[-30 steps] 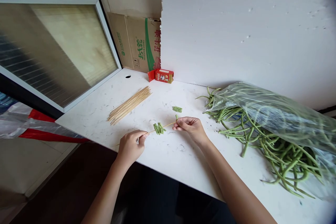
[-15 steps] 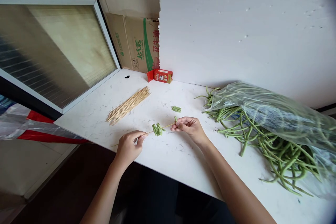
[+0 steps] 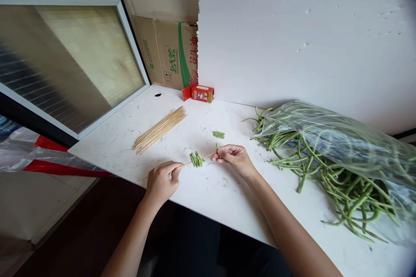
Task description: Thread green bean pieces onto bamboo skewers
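My left hand (image 3: 163,181) pinches a thin wooden skewer (image 3: 208,155) over the front of the white table. Several folded green beans (image 3: 196,160) are threaded side by side along its middle. At the skewer's far end, my right hand (image 3: 234,158) is closed on another green bean (image 3: 217,146), whose tip sticks up above the fingers. Whether the skewer's point has entered that bean cannot be made out. Just behind lies a small folded bundle of green beans (image 3: 219,134) on the table. Left of it rests a pile of bare skewers (image 3: 159,130).
Long green beans (image 3: 351,194) spill from a clear plastic bag (image 3: 325,130) on the right. A small red box (image 3: 202,94) stands at the back, before a cardboard carton (image 3: 169,54). A framed glass panel (image 3: 71,65) leans at left; a white foam board (image 3: 292,30) rises behind.
Hardly anything differs. The threaded beans and both hands keep nearly the same place, with the view shifted very slightly.
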`<state>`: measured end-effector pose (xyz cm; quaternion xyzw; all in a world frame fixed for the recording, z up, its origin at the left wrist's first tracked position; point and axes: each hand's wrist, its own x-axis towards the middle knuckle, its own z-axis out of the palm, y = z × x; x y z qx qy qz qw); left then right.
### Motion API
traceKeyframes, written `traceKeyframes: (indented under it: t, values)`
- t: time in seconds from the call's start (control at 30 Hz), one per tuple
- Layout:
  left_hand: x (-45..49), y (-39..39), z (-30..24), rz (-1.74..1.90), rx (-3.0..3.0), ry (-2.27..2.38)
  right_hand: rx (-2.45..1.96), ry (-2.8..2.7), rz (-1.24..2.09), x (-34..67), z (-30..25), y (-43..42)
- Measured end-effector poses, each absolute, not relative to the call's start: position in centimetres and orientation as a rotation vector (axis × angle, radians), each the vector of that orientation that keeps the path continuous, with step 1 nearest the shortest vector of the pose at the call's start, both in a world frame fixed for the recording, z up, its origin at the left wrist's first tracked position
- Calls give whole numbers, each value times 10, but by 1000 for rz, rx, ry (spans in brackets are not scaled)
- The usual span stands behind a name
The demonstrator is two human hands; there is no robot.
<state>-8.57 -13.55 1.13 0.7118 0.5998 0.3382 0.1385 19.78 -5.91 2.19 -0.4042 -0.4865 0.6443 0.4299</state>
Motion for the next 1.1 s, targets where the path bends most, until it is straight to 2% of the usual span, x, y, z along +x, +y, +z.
traceKeyframes:
  t: [1.1]
  values:
    - [-63, -134, 12, 1030, 2134, 1734, -1068, -1137, 1685, 173, 8, -69]
